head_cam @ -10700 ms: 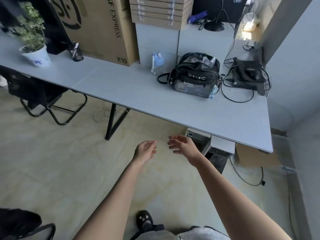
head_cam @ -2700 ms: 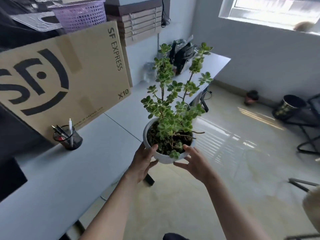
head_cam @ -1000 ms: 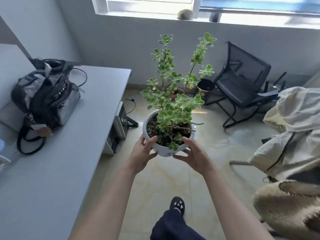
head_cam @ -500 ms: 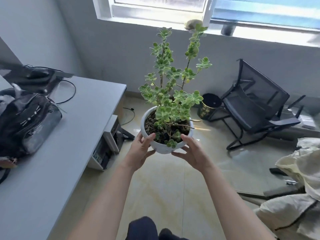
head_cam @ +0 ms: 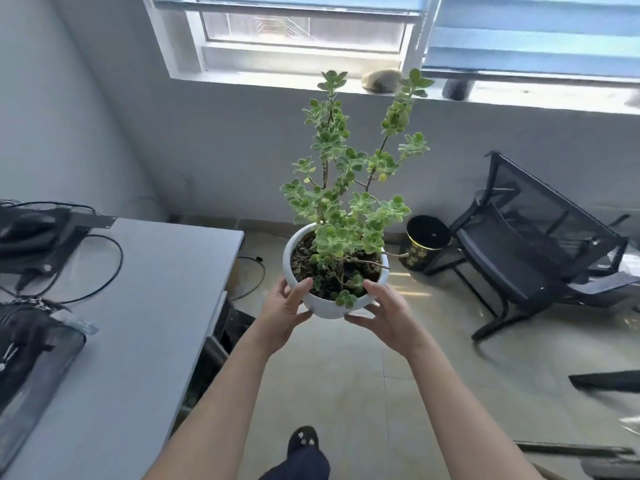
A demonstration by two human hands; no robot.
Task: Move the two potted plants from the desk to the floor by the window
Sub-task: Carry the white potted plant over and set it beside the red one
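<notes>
A green leafy plant in a round white pot (head_cam: pixel 323 308) hangs in the air in front of me, upright, above the tiled floor. My left hand (head_cam: pixel 284 311) grips the pot's left side with the thumb on the rim. My right hand (head_cam: pixel 389 315) cups its right side and underside. The grey desk (head_cam: pixel 145 306) lies to the left. The window (head_cam: pixel 301 32) is straight ahead above a grey wall. No second potted plant shows in this view.
A black and gold bin (head_cam: pixel 426 242) stands on the floor below the window. A black mesh chair (head_cam: pixel 533 244) is tipped at the right. A black bag (head_cam: pixel 31 344) and cables lie on the desk. A computer case (head_cam: pixel 225 327) sits under the desk's end.
I have stepped closer to the window with the pot held in both hands. The wall and window fill more of the view, and the desk's end is nearer.
</notes>
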